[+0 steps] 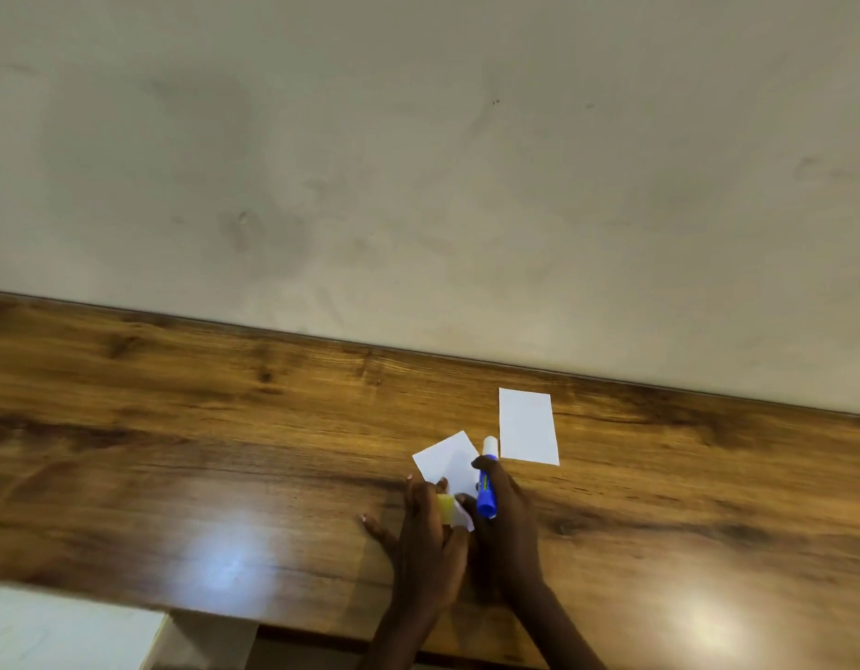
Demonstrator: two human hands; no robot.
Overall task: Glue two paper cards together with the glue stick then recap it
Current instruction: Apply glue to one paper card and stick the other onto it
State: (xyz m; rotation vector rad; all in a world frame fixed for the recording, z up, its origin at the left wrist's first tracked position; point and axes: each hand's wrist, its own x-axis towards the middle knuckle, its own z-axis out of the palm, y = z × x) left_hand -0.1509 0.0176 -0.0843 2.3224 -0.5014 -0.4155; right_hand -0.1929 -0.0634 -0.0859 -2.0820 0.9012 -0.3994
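A blue glue stick [486,495] with its white glue end pointing away from me is gripped in my right hand [507,529]. The stick is uncapped. A yellow cap [446,509] sits between the fingers of my left hand [425,539], which also rests on the near end of a tilted white card [449,459]. A second white card [527,425] lies flat on the wooden table [225,427], just beyond and right of the glue tip, untouched.
The table's far edge meets a plain beige wall [418,162]. Its near edge runs along the bottom left, with a pale floor or surface [65,626] below it. Bright light reflections show on the tabletop.
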